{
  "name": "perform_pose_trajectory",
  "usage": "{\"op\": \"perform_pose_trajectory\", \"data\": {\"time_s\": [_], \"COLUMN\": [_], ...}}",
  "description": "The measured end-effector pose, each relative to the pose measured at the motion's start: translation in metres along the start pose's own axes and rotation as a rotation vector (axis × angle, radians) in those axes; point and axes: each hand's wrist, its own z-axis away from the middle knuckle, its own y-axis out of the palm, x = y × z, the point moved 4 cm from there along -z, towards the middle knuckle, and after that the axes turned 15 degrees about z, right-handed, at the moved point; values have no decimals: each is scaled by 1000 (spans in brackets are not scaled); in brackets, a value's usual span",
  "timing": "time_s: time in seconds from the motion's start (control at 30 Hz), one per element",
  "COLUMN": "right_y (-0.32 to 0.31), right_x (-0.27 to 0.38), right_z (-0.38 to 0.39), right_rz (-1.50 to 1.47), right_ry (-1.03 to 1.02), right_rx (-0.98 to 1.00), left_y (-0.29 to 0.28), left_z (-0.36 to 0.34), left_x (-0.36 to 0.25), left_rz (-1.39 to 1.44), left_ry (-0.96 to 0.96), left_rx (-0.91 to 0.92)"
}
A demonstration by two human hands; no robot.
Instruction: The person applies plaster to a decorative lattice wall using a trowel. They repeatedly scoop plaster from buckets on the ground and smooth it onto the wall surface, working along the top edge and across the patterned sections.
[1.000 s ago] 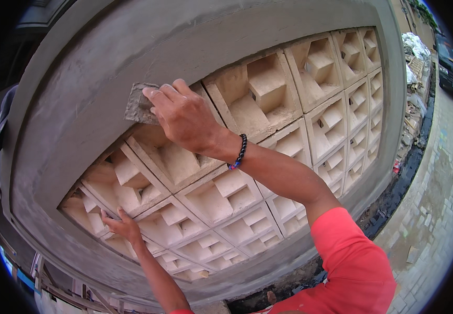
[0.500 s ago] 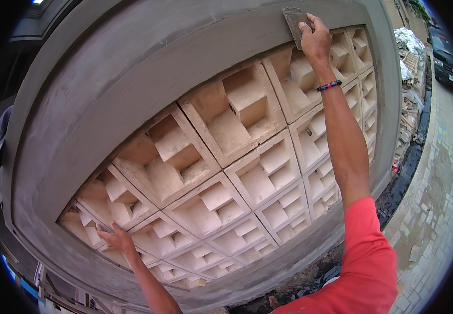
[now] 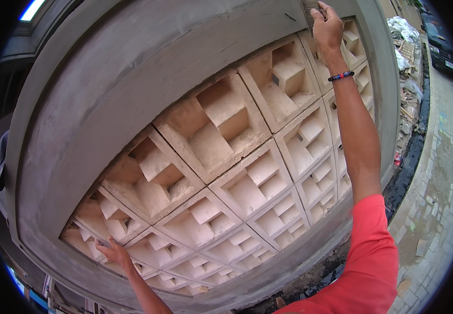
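My right hand (image 3: 327,26) is closed on a thin, flat, mortar-stained scraper plate (image 3: 308,11), held against the grey plastered band (image 3: 195,52) above the block screen. Only part of the plate shows, nearly edge-on at the top of the view. My left hand (image 3: 115,253) rests low on the left against the ribs of the pale breeze blocks (image 3: 213,125), its visible fingers apart; some fingers are hidden. The blocks form a grid of square recesses with stepped inner pieces.
A rounded grey plaster rim surrounds the screen. To the right lie a rubble heap with white sacks (image 3: 404,30), a dark wet gutter (image 3: 414,152) and a paved path (image 3: 438,204). A dark car (image 3: 442,44) stands at the far right.
My right hand and the scraper plate have moved up and slightly right, turning the plate more edge-on. My left hand stays at nearly the same place. The view has shifted slightly.
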Motion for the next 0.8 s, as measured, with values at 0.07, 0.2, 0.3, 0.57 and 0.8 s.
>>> {"op": "perform_pose_trajectory", "data": {"time_s": [0.07, 0.2, 0.3, 0.57, 0.8], "right_y": [12, 29, 10, -2, 18], "right_x": [-31, -7, 102, 10, -22], "right_z": [-16, 17, 103, 30, 9], "right_rz": [27, -31, -89, -22, -66], "right_ry": [20, -23, -238, -70, 39], "right_rx": [74, 162, 212, 15, 134], "left_y": [3, 10, 1, 2, 5], "left_z": [1, -3, -6, -3, -6], "left_x": [2, 3, 12, 2, 4], "left_rz": [5, 2, -14, -4, -18], "left_ry": [-5, -20, -20, -46, -51], "left_rx": [-4, 8, -15, 8, 6]}}
